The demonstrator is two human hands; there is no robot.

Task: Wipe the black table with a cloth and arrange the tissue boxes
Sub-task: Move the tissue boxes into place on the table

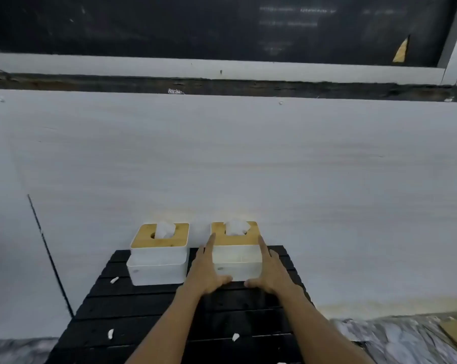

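Observation:
Two white tissue boxes with bamboo lids stand at the far end of the black slatted table (148, 319), close to the white wall. The left tissue box (157, 261) stands alone, its lid sitting a little askew. Both my hands hold the right tissue box (236, 254): my left hand (207, 271) presses its left side and my right hand (268, 271) its right side, thumbs on the near face. White tissue sticks up from each lid. No cloth is in view.
Small white scraps lie on the table: one (114, 280) near the left box, two (110, 333) (235, 337) nearer me. A white wall (248, 158) rises directly behind the table. Marbled floor (395, 340) lies to the right.

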